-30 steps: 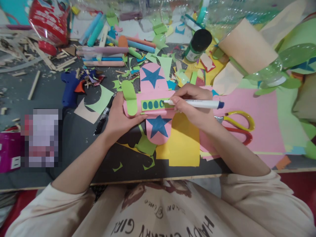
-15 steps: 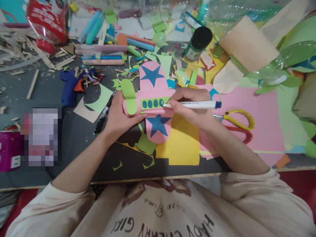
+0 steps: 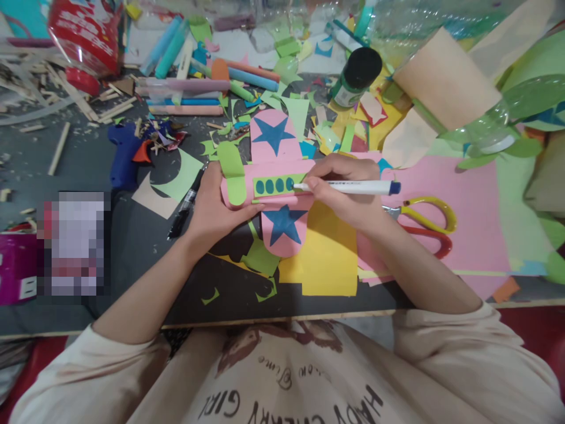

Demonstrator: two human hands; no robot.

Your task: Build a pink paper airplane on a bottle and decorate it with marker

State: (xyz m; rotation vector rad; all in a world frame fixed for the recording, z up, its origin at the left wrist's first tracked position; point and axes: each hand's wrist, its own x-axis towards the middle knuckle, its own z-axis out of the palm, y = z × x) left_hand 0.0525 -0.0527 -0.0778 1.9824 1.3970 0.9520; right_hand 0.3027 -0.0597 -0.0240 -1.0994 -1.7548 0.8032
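A pink paper model (image 3: 289, 162), shaped like a plane, lies before me with a dark blue star on each of its two rounded wings. Along its middle runs a green strip (image 3: 263, 178) bearing several blue dots, and a green rounded piece (image 3: 236, 182) crosses its left end. My left hand (image 3: 216, 206) grips that end, thumb along the near edge and other fingers partly hidden. Between the fingers of my right hand (image 3: 342, 185) is a white marker (image 3: 368, 187) with a blue end. Its tip touches the rightmost dot on the strip.
Scissors (image 3: 430, 215) with yellow and red handles lie right of my right hand, on pink paper (image 3: 477, 218). A black pen (image 3: 188, 203) and a blue glue gun (image 3: 121, 156) are to the left. Farther back stand a black-capped jar (image 3: 357, 76), several markers and paper scraps.
The rightmost dot on the green strip has gone from partly coloured, with a pale gap, to filled with blue. The marker tip has shifted slightly; the left hand keeps its grip.
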